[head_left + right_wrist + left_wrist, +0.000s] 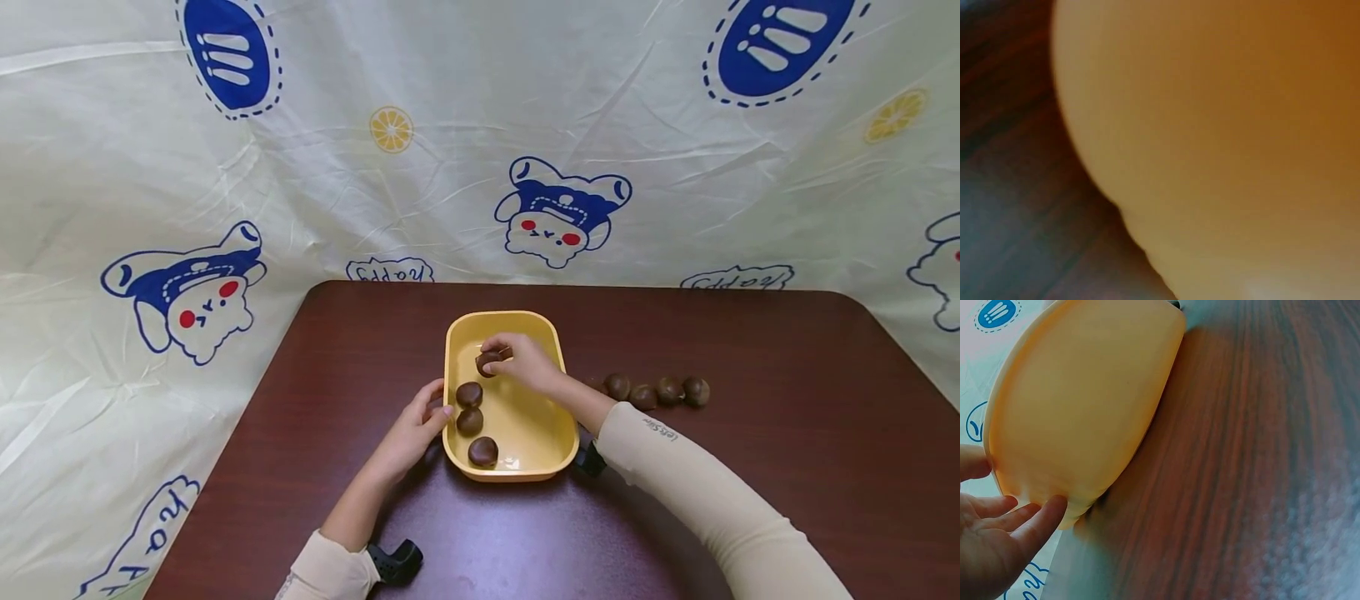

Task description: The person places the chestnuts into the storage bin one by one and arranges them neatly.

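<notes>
A yellow plastic tray (536, 417) sits on the table. My right hand (521, 360) reaches over its right side and pinches a brown chestnut (489, 364) inside, near the far left. Several more chestnuts (469, 394) lie along the tray's left side, one of them (483, 452) close to the near wall. At the left rim, my left hand (411, 425) holds the tray, thumb at the rim and fingers against the outer wall. The left wrist view shows these fingers (1041, 525) on the wall; the right wrist view shows only the tray's outside (1210, 144), blurred, with the hand hidden.
Right of the tray, a row of several chestnuts (670, 391) lies on the dark wooden table (810, 467), partly behind my right forearm. A white printed cloth (442, 200) hangs behind the table's far edge. Black wrist cameras (397, 562) show under both forearms.
</notes>
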Tool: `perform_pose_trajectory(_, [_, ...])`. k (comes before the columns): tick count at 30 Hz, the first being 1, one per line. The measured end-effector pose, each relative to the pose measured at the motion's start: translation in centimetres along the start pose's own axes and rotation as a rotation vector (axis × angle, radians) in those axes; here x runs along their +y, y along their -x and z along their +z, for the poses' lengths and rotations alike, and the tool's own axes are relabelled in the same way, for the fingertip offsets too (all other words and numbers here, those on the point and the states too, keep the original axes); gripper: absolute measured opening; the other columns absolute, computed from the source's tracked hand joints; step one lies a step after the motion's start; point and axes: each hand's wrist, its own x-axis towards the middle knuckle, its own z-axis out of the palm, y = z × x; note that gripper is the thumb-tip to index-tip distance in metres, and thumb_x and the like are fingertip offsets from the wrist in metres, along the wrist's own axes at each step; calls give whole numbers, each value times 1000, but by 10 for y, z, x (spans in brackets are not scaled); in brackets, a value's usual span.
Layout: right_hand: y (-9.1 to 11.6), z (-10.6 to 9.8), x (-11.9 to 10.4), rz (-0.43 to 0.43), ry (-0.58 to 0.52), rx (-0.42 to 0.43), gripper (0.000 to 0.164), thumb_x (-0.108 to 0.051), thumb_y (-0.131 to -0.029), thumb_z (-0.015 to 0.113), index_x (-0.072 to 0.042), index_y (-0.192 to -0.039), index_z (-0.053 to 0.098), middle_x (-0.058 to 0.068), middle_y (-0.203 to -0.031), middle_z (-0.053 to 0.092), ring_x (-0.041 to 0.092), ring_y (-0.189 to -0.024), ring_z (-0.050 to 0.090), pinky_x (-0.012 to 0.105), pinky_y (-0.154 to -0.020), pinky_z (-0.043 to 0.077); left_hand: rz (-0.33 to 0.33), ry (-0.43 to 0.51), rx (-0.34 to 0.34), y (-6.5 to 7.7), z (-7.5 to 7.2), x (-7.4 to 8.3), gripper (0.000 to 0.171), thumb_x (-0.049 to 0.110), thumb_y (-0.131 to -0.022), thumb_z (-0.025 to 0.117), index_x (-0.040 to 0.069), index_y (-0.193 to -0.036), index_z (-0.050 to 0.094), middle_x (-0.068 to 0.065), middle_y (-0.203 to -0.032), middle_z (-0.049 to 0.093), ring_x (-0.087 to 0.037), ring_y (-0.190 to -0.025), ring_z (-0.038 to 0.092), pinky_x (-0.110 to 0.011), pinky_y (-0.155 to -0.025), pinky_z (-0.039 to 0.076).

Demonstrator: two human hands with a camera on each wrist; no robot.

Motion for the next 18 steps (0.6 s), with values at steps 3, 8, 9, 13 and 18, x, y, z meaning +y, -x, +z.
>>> perform_pose_trajectory(3, [0, 6, 0, 26, -3, -9, 21, -2, -80, 65, 1, -101, 62, 10, -98, 63, 25, -88, 58, 33, -78, 47, -1, -10, 9, 0, 1, 1, 45, 3, -93, 43, -5, -135, 27, -24, -133, 34, -37, -115, 42, -44, -92, 38])
perform_pose_trajectory(8, [1, 15, 3, 45, -23, 13, 23, -1, -81, 64, 2, -104, 62, 12, -102, 62, 26, -92, 59, 32, -79, 47, -4, -7, 6, 1, 2, 2, 45, 2, -93, 43, -5, -135, 27, -24, -133, 34, -37, -117, 40, -45, -94, 36])
perform_pose_trajectory(9, [1, 17, 4, 44, -23, 15, 24, -1, -81, 64, 2, -105, 61, 12, -103, 61, 26, -92, 58, 33, -80, 47, -2, -8, 4, 1, 2, 2, 45, 2, -93, 43, -5, -135, 27, -24, -134, 34, -37, -118, 40, -45, -94, 36])
perform_pose_trajectory(13, [1, 19, 6, 35, -24, -7, 25, 1, -82, 61, 3, -107, 60, 13, -105, 61, 26, -96, 58, 33, -82, 46, 6, -5, 0, 1, 2, 1, 45, 3, -94, 44, -4, -135, 27, -24, -134, 34, -36, -118, 39, -44, -94, 37])
perform_pose_trajectory(18, [1, 22, 6, 55, -46, -50, 21, 2, -82, 62, 3, -102, 61, 12, -98, 62, 24, -93, 59, 30, -78, 48, 6, -4, 3, 1, 2, 2, 45, 4, -93, 44, -4, -135, 28, -24, -134, 33, -36, -118, 39, -45, -94, 36])
